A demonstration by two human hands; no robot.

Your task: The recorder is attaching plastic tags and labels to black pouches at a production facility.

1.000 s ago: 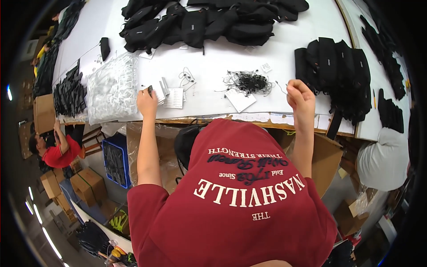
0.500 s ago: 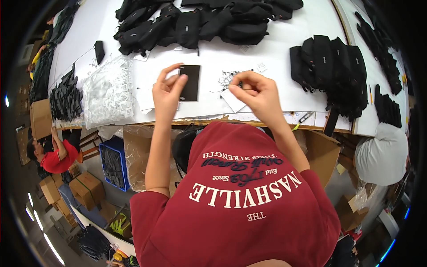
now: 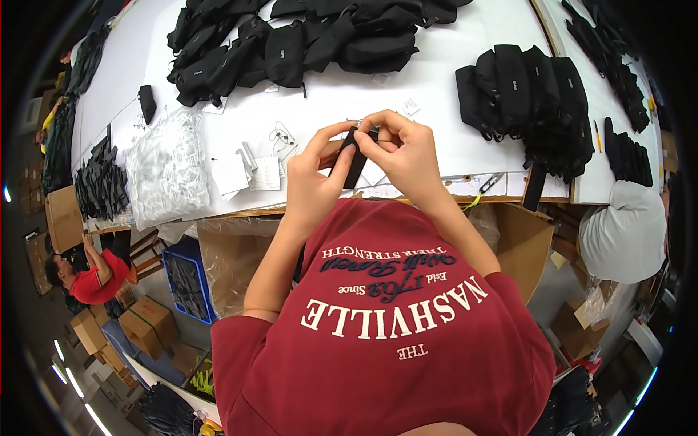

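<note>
Now working with both hands close together over the near edge of the white table (image 3: 240,120), apparently midway through a fiddly fingertip step at the upper end of a black card (image 3: 356,171). Gripping that card firmly in the left hand (image 3: 314,176), thumb pressing against bent fingers, leaving hardly any gap beyond the card's own thickness. Pinching tightly with the right hand (image 3: 408,156) just beside, thumb against forefinger, seemingly clamping a thin dark cord (image 3: 379,142), but hiding too much at the tips to be certain. Calling next, by the look of it, for a steady left hold and small, exact movements from the right, without twisting the card or dropping the cord. Looking plain, dark, flat and fairly stiff, that card, showing only as a narrow strip between the hands, probably turned at an angle to the view. Hiding part of its upper edge behind fingers, too. Sitting well apart from the black pouches (image 3: 518,91) off to the right, and nearer to the loose cords (image 3: 282,136) on the left.
</note>
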